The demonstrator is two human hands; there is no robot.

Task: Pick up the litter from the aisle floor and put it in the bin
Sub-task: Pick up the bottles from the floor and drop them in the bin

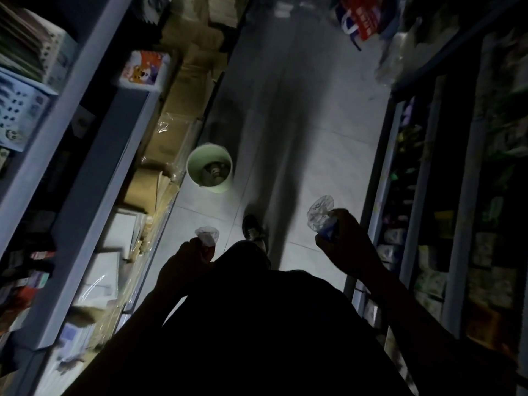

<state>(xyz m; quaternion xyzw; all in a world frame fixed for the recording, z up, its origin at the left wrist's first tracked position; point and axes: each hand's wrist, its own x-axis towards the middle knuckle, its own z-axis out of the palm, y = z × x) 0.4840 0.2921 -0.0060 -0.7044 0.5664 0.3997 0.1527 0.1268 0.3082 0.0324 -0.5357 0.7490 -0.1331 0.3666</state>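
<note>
Litter is already off the floor and in hand: a small crumpled clear wrapper [207,235] sits short of the pale green bin [209,168], and a crushed clear plastic bottle [321,215] is off to the bin's right across the aisle. Something already lies in the bin's bottom, and no more litter shows on the tiles near it, so I judge only the two drops remain. Left hand [183,264] is curled closed around the wrapper, and right hand [343,244] is clenched on the bottle's lower end, both dark silhouettes.
</note>
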